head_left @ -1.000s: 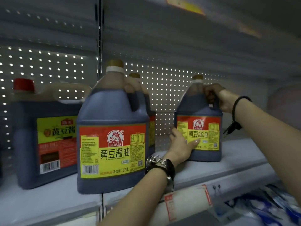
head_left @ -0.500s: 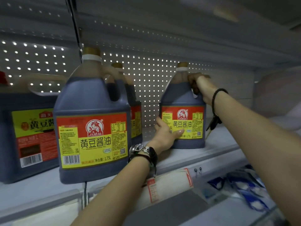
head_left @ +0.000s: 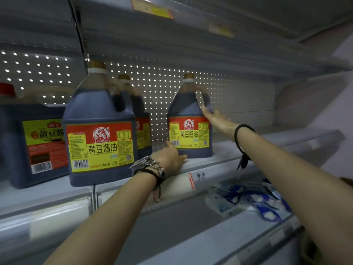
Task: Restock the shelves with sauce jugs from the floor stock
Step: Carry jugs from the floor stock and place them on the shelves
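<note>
a: hands?
b: right hand [head_left: 217, 121] flat, fingers straight, touching the jug [head_left: 189, 111] by its handle; left hand [head_left: 172, 155] loosely open at its lower corner, gripping nothing
a: jugs?
b: four upright on the shelf [head_left: 267, 139], one with a red cap [head_left: 7, 89]
</note>
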A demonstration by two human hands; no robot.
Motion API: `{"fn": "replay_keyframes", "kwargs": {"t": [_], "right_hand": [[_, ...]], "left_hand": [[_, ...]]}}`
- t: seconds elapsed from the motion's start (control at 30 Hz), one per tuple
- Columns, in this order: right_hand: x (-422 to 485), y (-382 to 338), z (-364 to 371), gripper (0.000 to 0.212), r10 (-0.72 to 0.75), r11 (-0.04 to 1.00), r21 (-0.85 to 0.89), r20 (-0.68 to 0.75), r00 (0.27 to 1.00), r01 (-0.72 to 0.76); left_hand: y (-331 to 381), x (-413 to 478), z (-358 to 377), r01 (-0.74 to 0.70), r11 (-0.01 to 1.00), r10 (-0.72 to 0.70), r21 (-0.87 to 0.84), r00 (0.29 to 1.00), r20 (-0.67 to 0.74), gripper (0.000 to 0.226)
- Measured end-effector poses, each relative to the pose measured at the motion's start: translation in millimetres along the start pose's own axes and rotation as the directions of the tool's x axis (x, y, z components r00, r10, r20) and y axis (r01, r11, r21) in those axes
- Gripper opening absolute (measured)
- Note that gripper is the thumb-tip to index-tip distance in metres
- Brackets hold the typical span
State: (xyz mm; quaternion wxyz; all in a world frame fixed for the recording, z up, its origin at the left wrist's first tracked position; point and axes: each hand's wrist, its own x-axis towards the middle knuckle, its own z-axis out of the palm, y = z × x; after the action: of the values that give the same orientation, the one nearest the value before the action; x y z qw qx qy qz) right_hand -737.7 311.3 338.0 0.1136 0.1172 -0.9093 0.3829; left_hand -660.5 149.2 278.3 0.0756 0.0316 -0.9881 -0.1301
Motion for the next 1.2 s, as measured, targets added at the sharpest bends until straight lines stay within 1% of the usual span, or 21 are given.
{"fn": "replay_keyframes", "kwargs": {"t": [0.07, 0.1, 0.13, 0.2, 0.23, 0.27, 0.33, 0.4, 0.47, 0.6, 0.7, 0.77, 0.87, 0.97, 1.07, 1.2], "right_hand": [[-26.4, 7.1, -1.4, 0.075, -0.039, 0.977, -0.211, -0.03, 0.999, 0.032], [-42.1, 8.6, -2.8, 0.072, -0.08, 0.959, -0.276, -0.035, 0.996, 0.067], [-55.3, 10.5, -3.8, 0.069, -0.115, 0.948, -0.303, -0.044, 0.992, 0.096], [-76.3, 17.3, -6.7, 0.067, -0.175, 0.933, -0.335, -0.109, 0.979, 0.129], [-87.0, 21.2, -9.0, 0.067, -0.196, 0.926, -0.355, -0.152, 0.969, 0.132], [-97.2, 26.0, -11.2, 0.065, -0.228, 0.912, -0.384, -0.191, 0.955, 0.141], [-118.4, 35.9, -16.0, 0.057, -0.306, 0.879, -0.44, -0.216, 0.927, 0.187], [-143.2, 44.9, -22.1, 0.049, -0.342, 0.851, -0.475, -0.175, 0.923, 0.225], [-166.9, 52.0, -27.4, 0.043, -0.34, 0.83, -0.508, -0.137, 0.93, 0.229], [-212.9, 65.6, -33.3, 0.034, -0.327, 0.797, -0.551, -0.052, 0.943, 0.247], [-247.2, 73.2, -39.0, 0.029, -0.252, 0.809, -0.55, -0.006, 0.968, 0.207], [-268.8, 78.9, -40.4, 0.026, -0.201, 0.821, -0.545, 0.006, 0.979, 0.172], [-293.8, 84.8, -40.0, 0.026, -0.145, 0.829, -0.544, 0.011, 0.989, 0.128], [-321.2, 90.0, -37.9, 0.025, -0.088, 0.84, -0.539, -0.019, 0.996, 0.064], [-353.3, 93.6, -32.5, 0.025, -0.017, 0.869, -0.495, -0.043, 0.999, -0.007], [-400.3, 99.4, -18.4, 0.026, 0.08, 0.857, -0.503, -0.09, 0.993, -0.115]], "left_hand": [[5.9, -14.6, -2.0, -0.003, 0.997, 0.009, 0.079, 0.997, -0.081, 0.07], [8.7, -21.6, -1.4, -0.012, 0.995, 0.025, 0.095, 0.989, -0.144, 0.061], [11.5, -29.4, 0.4, -0.025, 0.993, 0.05, 0.114, 0.973, -0.224, 0.05], [18.0, -46.9, 5.2, -0.044, 0.982, 0.113, 0.182, 0.912, -0.394, 0.036], [22.1, -57.4, 7.2, -0.048, 0.978, 0.136, 0.204, 0.885, -0.445, 0.035], [26.3, -67.9, 8.6, -0.055, 0.976, 0.15, 0.211, 0.872, -0.467, 0.037], [35.0, -89.2, 10.5, -0.065, 0.975, 0.157, 0.213, 0.88, -0.449, 0.047], [44.1, -111.2, 14.1, -0.061, 0.972, 0.156, 0.228, 0.891, -0.426, 0.052], [50.9, -130.1, 20.1, -0.055, 0.965, 0.163, 0.255, 0.89, -0.426, 0.05], [57.8, -167.2, 35.1, -0.075, 0.964, 0.177, 0.254, 0.897, -0.406, 0.034], [63.0, -193.2, 46.6, -0.09, 0.957, 0.185, 0.276, 0.921, -0.343, 0.03], [66.1, -207.7, 55.7, -0.113, 0.961, 0.186, 0.253, 0.939, -0.288, 0.028], [68.9, -224.2, 64.4, -0.139, 0.965, 0.194, 0.223, 0.95, -0.243, 0.027], [68.9, -240.5, 74.4, -0.205, 0.958, 0.246, 0.203, 0.947, -0.206, 0.025], [64.7, -256.3, 86.3, -0.281, 0.945, 0.308, 0.17, 0.938, -0.158, 0.025], [53.4, -282.9, 103.7, -0.352, 0.928, 0.362, 0.122, 0.929, -0.077, 0.025]]}}
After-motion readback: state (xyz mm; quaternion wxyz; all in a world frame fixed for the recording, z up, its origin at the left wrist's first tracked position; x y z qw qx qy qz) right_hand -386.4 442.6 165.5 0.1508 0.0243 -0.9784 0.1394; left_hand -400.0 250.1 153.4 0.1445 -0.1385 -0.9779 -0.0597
